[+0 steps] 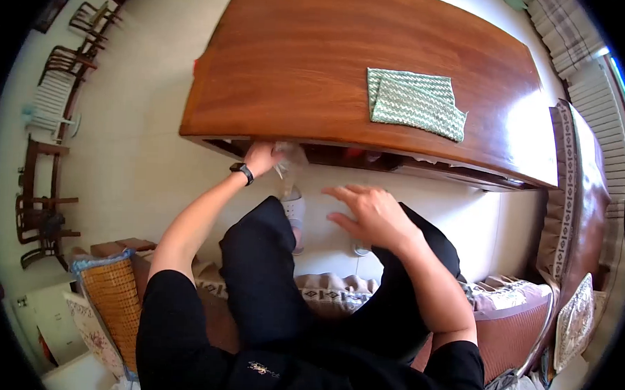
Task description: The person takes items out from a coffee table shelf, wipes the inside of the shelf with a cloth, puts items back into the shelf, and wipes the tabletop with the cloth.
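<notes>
My left hand (261, 159), with a dark watch (242, 171) on its wrist, is at the front edge of the wooden table (297, 69). Its fingers are closed on a crumpled, see-through plastic bag (294, 159), which hangs just below the tabletop. Part of the bag and the fingertips are hard to make out. Over my lap, my right hand (369, 210) is in the air with its fingers apart and nothing in them. A folded green-and-white cloth (417, 105) lies on the tabletop.
Under the tabletop is an open shelf space with a red thing (355, 153) inside, partly hidden. I sit on a sofa with a fringed cover (333, 288). Another covered seat (582, 165) stands at the right. Wooden chairs (39, 218) line the left wall.
</notes>
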Demonstrator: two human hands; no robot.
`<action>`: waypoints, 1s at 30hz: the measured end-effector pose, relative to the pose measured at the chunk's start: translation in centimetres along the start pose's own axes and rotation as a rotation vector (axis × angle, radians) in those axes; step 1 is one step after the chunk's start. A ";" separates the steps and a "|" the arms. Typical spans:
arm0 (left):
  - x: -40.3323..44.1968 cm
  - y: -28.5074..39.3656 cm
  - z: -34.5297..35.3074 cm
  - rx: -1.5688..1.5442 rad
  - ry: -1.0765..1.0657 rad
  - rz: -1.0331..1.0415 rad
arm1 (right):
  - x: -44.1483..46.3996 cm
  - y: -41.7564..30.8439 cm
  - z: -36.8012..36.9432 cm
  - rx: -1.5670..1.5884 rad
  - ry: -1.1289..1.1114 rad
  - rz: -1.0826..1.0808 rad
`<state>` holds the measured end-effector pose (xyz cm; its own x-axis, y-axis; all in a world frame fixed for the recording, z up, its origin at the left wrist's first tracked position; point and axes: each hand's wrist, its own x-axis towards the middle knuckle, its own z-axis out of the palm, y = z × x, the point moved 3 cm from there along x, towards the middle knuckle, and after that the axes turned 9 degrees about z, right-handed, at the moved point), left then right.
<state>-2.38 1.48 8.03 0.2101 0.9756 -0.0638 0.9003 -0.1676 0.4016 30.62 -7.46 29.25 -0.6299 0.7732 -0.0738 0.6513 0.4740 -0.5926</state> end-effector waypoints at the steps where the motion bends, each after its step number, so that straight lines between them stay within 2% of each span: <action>1: -2.4 0.6 -1.8 0.002 -0.012 0.007 | -0.3 -0.2 0.5 0.014 -0.014 0.007; 6: -11.6 5.2 -11.9 -0.004 0.041 0.011 | -2.1 -2.4 1.1 0.086 -0.022 0.042; 8: -12.7 5.8 -16.6 -0.025 0.153 0.073 | -2.5 -2.6 1.6 0.083 -0.007 0.035; 10: -12.8 8.4 -22.2 -0.107 0.257 0.080 | -2.7 -2.6 2.1 0.054 -0.019 0.036; 12: -11.0 9.9 -26.8 -0.044 0.358 0.102 | -2.4 -2.0 2.6 0.039 -0.033 0.052; 15: -6.3 12.6 -32.1 0.089 0.340 0.090 | -1.9 -0.4 3.3 0.034 -0.046 0.060; 19: 2.3 11.2 -32.0 0.088 0.288 0.185 | -0.9 1.1 3.6 0.000 -0.041 0.011; 24: 9.4 8.7 -26.5 0.118 0.148 0.236 | 0.0 1.7 1.8 0.072 -0.048 0.025; 26: 8.6 10.2 -25.7 0.238 0.341 0.192 | 0.2 1.9 0.9 0.090 -0.021 0.037; 28: 5.8 13.7 -26.6 0.194 0.394 0.184 | 0.3 2.3 0.9 0.096 0.024 0.025; 30: 1.1 18.1 -27.1 0.156 0.679 0.344 | 0.3 2.6 0.9 0.109 -0.002 0.108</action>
<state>3.81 3.40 39.98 0.2534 0.7294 0.6354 0.8805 -0.4460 0.1609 31.79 -6.34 26.98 -0.5594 0.8164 -0.1433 0.6656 0.3393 -0.6647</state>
